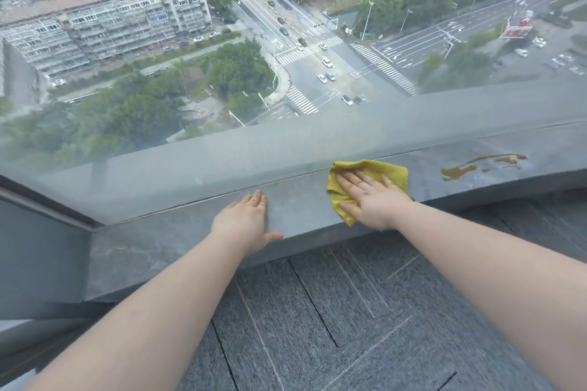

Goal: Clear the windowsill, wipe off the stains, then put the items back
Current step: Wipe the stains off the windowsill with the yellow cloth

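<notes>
**Wiping under way, brown stain not yet reached**

Head view: the right hand (370, 200) lies flat on a yellow cloth (386, 171), fingers (355, 179) spread and gripping nothing, pressing it onto the grey windowsill (178, 244) against the window glass (158, 124). The left hand (246, 224) rests open and empty on the sill, probably as a brace. A brown stain (460, 171) sits to the right, apart from the cloth, likely the next target. No items show on the sill.
</notes>
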A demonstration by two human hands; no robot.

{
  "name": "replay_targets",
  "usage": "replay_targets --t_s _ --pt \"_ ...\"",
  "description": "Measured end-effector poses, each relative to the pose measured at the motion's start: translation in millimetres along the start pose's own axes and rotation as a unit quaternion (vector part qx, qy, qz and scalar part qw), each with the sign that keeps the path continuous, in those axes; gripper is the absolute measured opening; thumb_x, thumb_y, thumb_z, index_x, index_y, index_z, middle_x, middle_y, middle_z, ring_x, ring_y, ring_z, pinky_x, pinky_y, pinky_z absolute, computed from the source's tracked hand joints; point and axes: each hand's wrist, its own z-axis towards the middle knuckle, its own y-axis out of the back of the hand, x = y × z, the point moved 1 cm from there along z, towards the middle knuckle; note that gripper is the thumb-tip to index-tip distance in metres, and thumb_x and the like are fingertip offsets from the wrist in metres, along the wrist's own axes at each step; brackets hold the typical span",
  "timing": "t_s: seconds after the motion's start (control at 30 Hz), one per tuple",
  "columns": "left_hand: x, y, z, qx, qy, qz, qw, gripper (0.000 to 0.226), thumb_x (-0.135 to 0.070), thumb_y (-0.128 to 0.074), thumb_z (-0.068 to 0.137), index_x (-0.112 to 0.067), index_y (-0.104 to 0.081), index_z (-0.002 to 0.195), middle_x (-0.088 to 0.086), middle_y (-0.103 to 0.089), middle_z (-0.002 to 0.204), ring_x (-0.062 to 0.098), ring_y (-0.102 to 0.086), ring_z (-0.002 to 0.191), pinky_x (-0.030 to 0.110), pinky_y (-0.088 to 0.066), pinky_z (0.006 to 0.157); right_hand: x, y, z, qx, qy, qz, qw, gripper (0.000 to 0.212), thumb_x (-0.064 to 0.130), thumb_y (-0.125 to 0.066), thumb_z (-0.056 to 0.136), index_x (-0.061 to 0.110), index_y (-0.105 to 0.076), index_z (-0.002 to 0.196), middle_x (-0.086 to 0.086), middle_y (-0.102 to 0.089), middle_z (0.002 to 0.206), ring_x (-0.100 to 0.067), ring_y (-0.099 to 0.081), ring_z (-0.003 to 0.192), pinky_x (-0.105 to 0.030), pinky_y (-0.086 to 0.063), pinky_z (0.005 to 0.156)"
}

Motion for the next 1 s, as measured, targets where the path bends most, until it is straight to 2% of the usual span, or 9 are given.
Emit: replay_targets --t_s 0.2,0.4,0.47,0.57,0.63,0.83,1.0 --pt "-0.7 0.3 2.5 0.000 0.000 0.014 1.000 0.092 -0.064 -0.040 0.090 -0.011 0.000 0.153 0.000 0.005 0.162 0.016 -0.006 0.149 0.035 -0.014 0.119 6.5 3.2 -23.8 -0.061 -0.041 0.013 0.997 0.061 0.048 -0.017 0.101 0.023 -0.001 0.155 0.010 0.001 0.163 -0.008 0.005 0.150 -0.041 0.001 0.123" --pt "7.5 -1.3 3.5 -0.014 -0.022 0.017 1.000 0.092 -0.067 -0.039 0.088 -0.013 -0.001 0.153 -0.002 0.004 0.162 0.014 -0.007 0.149 0.036 -0.020 0.118 7.8 40.1 -62.5 -0.033 -0.071 -0.019 0.997 0.057 0.043 -0.019 0.103 0.018 -0.013 0.154 0.005 -0.009 0.163 -0.014 0.000 0.151 -0.040 -0.002 0.122" --pt "8.5 1.7 2.6 -0.021 -0.025 0.033 0.999 0.093 -0.069 -0.039 0.087 -0.013 -0.004 0.153 -0.002 0.000 0.162 0.014 -0.012 0.148 0.037 -0.028 0.114 14.0 54.7 -78.2 -0.033 -0.070 -0.043 0.996 0.056 0.041 -0.019 0.104 0.017 -0.015 0.154 0.004 -0.012 0.162 -0.014 -0.001 0.151 -0.040 -0.003 0.123" --pt "5.0 8.6 0.8 -0.028 -0.025 0.045 0.998 0.095 -0.070 -0.045 0.083 -0.009 -0.017 0.151 0.001 -0.017 0.159 0.019 -0.033 0.141 0.041 -0.044 0.102 21.4 68.8 -109.3 -0.022 -0.070 -0.067 0.995 0.054 0.038 -0.019 0.104 0.017 -0.016 0.153 0.004 -0.013 0.162 -0.015 -0.004 0.151 -0.040 -0.005 0.123" --pt "4.6 9.3 -0.7 -0.032 -0.023 0.043 0.998 0.096 -0.070 -0.047 0.082 -0.008 -0.018 0.150 0.002 -0.019 0.159 0.020 -0.037 0.138 0.042 -0.047 0.098 24.0 70.7 -122.8 -0.007 -0.065 -0.091 0.994 0.053 0.038 -0.020 0.104 0.017 -0.017 0.153 0.004 -0.014 0.162 -0.015 -0.003 0.151 -0.040 -0.006 0.123" --pt "9.2 -1.7 5.9 -0.052 -0.016 0.014 0.998 0.103 -0.074 -0.046 0.079 -0.013 -0.008 0.152 -0.003 -0.006 0.162 0.015 -0.021 0.146 0.046 -0.045 0.103 35.1 39.9 -91.4 0.001 -0.042 -0.080 0.996 0.054 0.040 -0.021 0.104 0.018 -0.016 0.153 0.001 -0.014 0.162 -0.017 -0.004 0.151 -0.039 -0.007 0.123" --pt "8.6 -3.9 9.7 -0.043 -0.001 0.003 0.999 0.105 -0.073 -0.051 0.077 -0.016 -0.007 0.153 -0.008 -0.002 0.162 0.013 -0.017 0.147 0.048 -0.041 0.106 35.5 17.3 -35.4 -0.038 -0.022 -0.037 0.998 0.056 0.039 -0.016 0.104 0.017 -0.008 0.155 0.002 -0.005 0.163 -0.016 0.000 0.151 -0.038 -0.003 0.123"
